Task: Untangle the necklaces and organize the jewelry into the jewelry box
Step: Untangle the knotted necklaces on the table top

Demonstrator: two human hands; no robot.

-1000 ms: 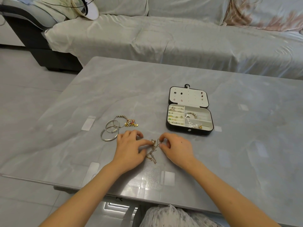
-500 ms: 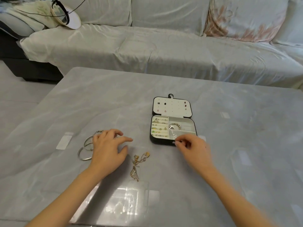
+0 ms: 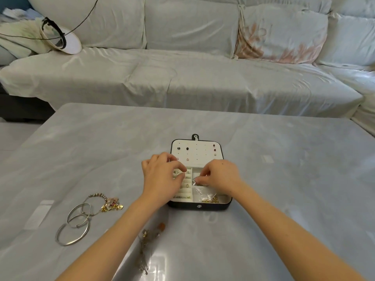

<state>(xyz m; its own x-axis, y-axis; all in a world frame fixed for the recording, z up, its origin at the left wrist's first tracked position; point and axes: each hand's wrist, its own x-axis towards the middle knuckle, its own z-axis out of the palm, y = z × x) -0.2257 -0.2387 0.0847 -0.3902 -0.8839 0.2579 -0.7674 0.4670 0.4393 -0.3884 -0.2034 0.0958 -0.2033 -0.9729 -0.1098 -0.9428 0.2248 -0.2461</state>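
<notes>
Both grips have moved onto the open box (image 3: 213,207) since half a second ago, the left from beside the bangles (image 3: 78,225). Left grip (image 3: 162,176): fingers curled over the ring rolls at the box's left; whether it holds anything cannot be told. Right grip (image 3: 220,175): pinches a small silver piece (image 3: 194,181) over the right compartments. The tangled necklaces (image 3: 144,237) lie on the desk (image 3: 284,179) between the forearms, near the box's front. A beaded bracelet (image 3: 111,203) overlaps the bangles.
</notes>
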